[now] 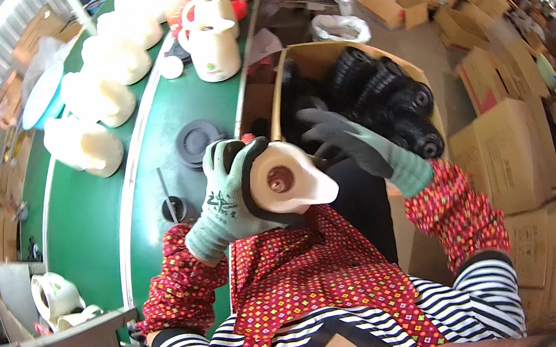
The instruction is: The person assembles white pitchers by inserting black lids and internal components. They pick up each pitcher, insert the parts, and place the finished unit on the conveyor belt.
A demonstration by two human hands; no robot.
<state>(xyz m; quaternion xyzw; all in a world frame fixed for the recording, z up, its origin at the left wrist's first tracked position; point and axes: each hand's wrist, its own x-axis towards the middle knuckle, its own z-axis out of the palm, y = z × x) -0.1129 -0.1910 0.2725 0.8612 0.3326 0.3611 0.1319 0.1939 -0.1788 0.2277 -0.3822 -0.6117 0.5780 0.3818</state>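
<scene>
Gripped in the gloved left hand (227, 201), fingers curled around its body, the cream kettle shell (290, 179) points its open base right toward the spread right hand (347, 143) touching its rim.

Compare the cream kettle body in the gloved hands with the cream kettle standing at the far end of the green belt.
The held kettle body lies tipped on its side, its open underside facing the camera; the far kettle stands upright on the green belt. The held one is gripped by the left hand, with the right hand at its edge; the far one is untouched. The far one shows a handle; the held one shows none. Both are cream plastic.
</scene>
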